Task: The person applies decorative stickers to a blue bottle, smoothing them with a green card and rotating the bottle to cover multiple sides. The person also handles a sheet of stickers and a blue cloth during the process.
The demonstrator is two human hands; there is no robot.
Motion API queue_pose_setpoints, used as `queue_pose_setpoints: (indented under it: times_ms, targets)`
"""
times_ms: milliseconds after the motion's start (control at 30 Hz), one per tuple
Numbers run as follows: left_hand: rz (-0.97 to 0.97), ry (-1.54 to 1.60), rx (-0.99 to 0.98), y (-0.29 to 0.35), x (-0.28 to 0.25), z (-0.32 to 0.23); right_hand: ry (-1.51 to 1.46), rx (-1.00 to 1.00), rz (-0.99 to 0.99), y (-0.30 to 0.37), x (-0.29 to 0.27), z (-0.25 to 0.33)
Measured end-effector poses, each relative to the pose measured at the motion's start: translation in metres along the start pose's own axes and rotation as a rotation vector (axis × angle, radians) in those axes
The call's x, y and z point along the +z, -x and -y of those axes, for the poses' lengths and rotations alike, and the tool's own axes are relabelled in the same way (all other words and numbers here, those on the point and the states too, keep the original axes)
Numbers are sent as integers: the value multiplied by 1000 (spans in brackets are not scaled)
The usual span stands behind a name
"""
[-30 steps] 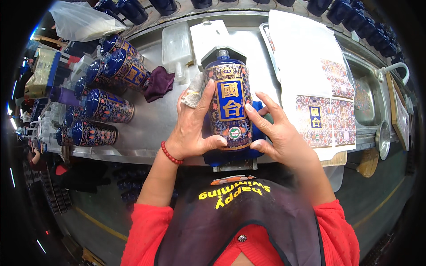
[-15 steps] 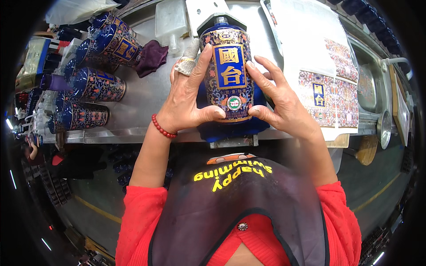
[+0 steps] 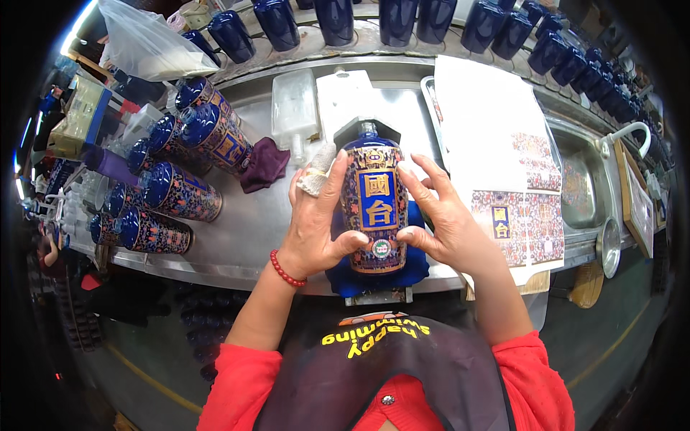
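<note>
A dark blue glass bottle (image 3: 377,251) with a flowered blue, gold and red label lies on its back, neck away from me, on a blue-padded rest (image 3: 341,282). My left hand (image 3: 313,223) lies along its left side, index finger stretched up the label's edge and thumb tip at the lower label. White wrapping (image 3: 315,172) covers one or more of its other fingers. On the right side my right hand (image 3: 445,223) has its fingers spread, fingertips by the upper label and thumb at the lower edge. Both hands touch the bottle without wrapping round it.
Several labelled bottles (image 3: 180,192) stand at the left beside a purple cloth (image 3: 264,165). Printed label sheets (image 3: 517,223) lie at the right, partly under white paper (image 3: 481,122). Beyond are a clear plastic box (image 3: 293,100), a sink (image 3: 582,190) and a row of plain blue bottles (image 3: 336,21).
The whole view has tilted, so the bench and bottle sit lower and the far row shows more. Both thumbs have slid a little up the bottle, away from its base.
</note>
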State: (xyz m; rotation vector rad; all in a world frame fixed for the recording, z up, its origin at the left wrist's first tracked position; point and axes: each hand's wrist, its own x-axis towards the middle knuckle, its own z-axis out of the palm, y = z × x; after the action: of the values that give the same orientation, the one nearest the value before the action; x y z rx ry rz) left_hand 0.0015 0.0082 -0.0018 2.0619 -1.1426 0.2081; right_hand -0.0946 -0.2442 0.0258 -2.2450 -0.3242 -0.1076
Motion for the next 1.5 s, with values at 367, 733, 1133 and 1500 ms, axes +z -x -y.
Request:
queue_pose_setpoints:
  times_ms: [367, 733, 1133, 1500]
  targets:
    - [49, 21, -83, -4, 3, -3, 35, -12, -8, -15, 1, -5]
    - [-38, 108, 82, 2, 8, 5, -20, -37, 28, -1, 1, -11]
    - [-8, 118, 134, 8, 10, 4, 1, -94, 12, 8, 14, -18]
    - [22, 70, 101, 15, 6, 6, 37, -94, 13, 7, 9, -14]
